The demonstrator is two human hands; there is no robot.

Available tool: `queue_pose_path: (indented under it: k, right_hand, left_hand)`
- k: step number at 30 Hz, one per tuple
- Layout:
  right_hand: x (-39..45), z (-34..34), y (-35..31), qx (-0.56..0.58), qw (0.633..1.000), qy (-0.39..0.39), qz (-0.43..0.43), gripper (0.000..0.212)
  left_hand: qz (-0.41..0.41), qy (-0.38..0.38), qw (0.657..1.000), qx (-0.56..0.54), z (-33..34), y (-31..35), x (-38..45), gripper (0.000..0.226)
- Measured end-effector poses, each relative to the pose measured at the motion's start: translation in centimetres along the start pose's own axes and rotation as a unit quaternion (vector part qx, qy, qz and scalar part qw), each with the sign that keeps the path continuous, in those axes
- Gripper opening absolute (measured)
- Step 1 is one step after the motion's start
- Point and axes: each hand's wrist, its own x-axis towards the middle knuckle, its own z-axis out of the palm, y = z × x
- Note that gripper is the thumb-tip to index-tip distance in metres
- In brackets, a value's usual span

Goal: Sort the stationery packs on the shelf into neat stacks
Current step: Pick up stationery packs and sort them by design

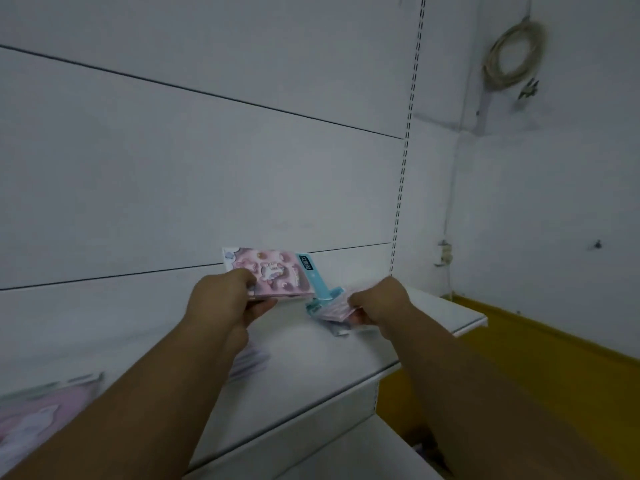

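- A pink stationery pack (273,271) with cartoon art and a teal header strip is lifted above the white shelf (311,355), just below frame centre, its face tilted toward the camera.
- The left hand (225,299) grips this pack at its 8 o'clock corner, thumb on the front, fingers curled underneath.
- At 3 o'clock from it, a small heap of pink and teal packs (329,306) lies on the shelf.
- The right hand (381,303) is curled round the heap's right end, fingers closed on the packs.
- More packs (249,362) show blurred beneath the left forearm, and another pink pack (41,417) lies at 8 o'clock, by the frame's left edge.
- A slotted upright (405,161) runs up the back panel at 1 o'clock.
- A coiled cable (512,57) hangs on the wall at 2 o'clock; a yellow floor (554,358) shows at 4 o'clock.
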Motion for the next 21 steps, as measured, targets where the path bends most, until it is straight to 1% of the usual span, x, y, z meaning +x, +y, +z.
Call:
queue_pose_path:
  k: [3,6,9,11,13,15,16,17,18,20,21]
  right_hand:
    - [2.4,-0.3,1.2,-0.131,0.99,-0.006,-0.049,0.015]
    - [3.9,-1.4,2.1,-0.189,0.977,-0.064,-0.077,0.018]
    - [6.3,-2.7,3.0,-0.229,0.962,-0.091,-0.116,0.022]
    - [7.7,-3.4,3.1,-0.194,0.968,-0.1,-0.122,0.021]
    - [9.4,-3.8,3.3,-0.084,0.987,-0.117,-0.077,0.018]
    - [10.6,-4.2,3.7,0.005,0.992,-0.124,-0.037,0.017]
    - [11.1,-4.3,4.1,0.001,0.992,-0.121,-0.04,0.017]
    - [11.5,-4.3,4.6,-0.037,0.99,-0.118,-0.063,0.017]
    - [11.5,-4.5,5.0,-0.102,0.983,-0.12,-0.095,0.017]
    - [11.4,-4.8,5.6,-0.244,0.947,-0.143,-0.15,0.018]
    - [11.6,-4.8,5.7,-0.292,0.929,-0.146,-0.173,0.019]
  left_hand:
    - [0.019,0.033,0.999,-0.014,2.4,-1.9,0.4,0.012]
    - [0.031,0.056,0.998,-0.02,5.0,-3.8,0.7,0.012]
    - [0.041,0.071,0.996,-0.03,7.5,-5.9,0.9,0.013]
    - [0.056,0.073,0.995,-0.035,8.9,-7.2,1.1,0.015]
    - [0.073,0.074,0.993,-0.046,9.9,-8.2,1.2,0.027]
    - [0.079,0.079,0.992,-0.054,10.6,-9.1,1.5,0.037]
    - [0.08,0.083,0.992,-0.056,10.9,-9.4,1.6,0.038]
    - [0.079,0.088,0.991,-0.056,11.2,-9.7,1.7,0.037]
    - [0.074,0.096,0.991,-0.053,11.4,-10.0,1.9,0.033]
    - [0.064,0.114,0.991,-0.034,11.8,-10.4,2.2,0.018]
    - [0.061,0.125,0.99,-0.018,11.9,-10.6,2.3,0.009]
